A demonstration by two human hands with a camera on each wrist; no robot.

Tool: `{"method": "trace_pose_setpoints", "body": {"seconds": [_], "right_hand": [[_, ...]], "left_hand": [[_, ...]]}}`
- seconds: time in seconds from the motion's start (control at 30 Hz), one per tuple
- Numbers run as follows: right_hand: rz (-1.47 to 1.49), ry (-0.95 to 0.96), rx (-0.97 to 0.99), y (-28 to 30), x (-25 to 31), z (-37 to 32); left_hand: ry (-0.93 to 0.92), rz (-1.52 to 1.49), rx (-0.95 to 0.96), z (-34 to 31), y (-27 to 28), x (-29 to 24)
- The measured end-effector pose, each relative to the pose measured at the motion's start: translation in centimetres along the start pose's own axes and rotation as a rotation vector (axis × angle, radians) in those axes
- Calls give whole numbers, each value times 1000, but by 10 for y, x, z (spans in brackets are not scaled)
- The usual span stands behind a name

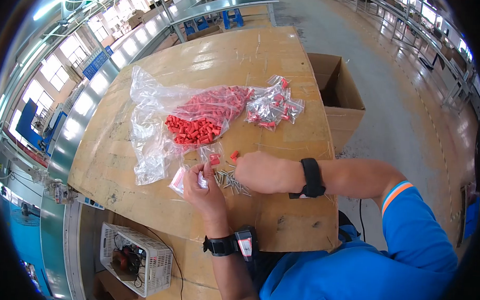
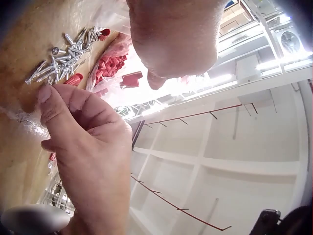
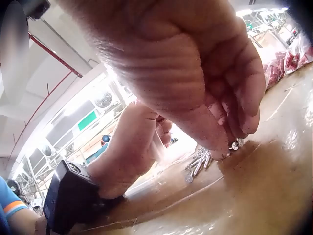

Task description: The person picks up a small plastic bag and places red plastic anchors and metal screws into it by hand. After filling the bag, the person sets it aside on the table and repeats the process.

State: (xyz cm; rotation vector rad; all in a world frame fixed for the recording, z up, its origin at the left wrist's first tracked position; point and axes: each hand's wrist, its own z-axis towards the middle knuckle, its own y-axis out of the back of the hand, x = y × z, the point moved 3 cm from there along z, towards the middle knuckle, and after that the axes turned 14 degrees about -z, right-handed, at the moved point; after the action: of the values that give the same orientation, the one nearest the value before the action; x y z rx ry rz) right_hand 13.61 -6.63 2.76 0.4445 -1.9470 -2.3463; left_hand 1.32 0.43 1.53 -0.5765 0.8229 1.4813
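The left hand (image 1: 206, 196) pinches a small clear plastic bag (image 1: 213, 150) with red pieces in it, its fingers curled; more clear plastic lies under that hand. To its right, the right hand (image 1: 263, 172) reaches down at a pile of silver screws (image 1: 229, 181). In the right wrist view the fingertips of the right hand (image 3: 210, 93) pinch at a screw head (image 3: 235, 145) beside the other screws (image 3: 198, 164). A loose red plug (image 1: 234, 155) lies just above the pile. Beyond the hands, red plugs (image 1: 193, 131) spill from a large clear bag (image 1: 145, 125).
Small filled bags (image 1: 273, 106) are heaped at the table's (image 1: 280, 204) far right. An open cardboard box (image 1: 344, 119) stands past the right edge. A white crate (image 1: 162, 269) with cables and tools sits below the near left side.
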Motion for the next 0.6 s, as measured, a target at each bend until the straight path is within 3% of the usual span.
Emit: {"method": "trace_pose_setpoints", "body": {"seconds": [0.47, 0.6], "right_hand": [[-149, 172, -107, 9, 3, 2], [-86, 188, 5, -4, -8, 8]], "left_hand": [[-45, -37, 156, 0, -7, -1], [-154, 4, 204, 1, -8, -6]]}}
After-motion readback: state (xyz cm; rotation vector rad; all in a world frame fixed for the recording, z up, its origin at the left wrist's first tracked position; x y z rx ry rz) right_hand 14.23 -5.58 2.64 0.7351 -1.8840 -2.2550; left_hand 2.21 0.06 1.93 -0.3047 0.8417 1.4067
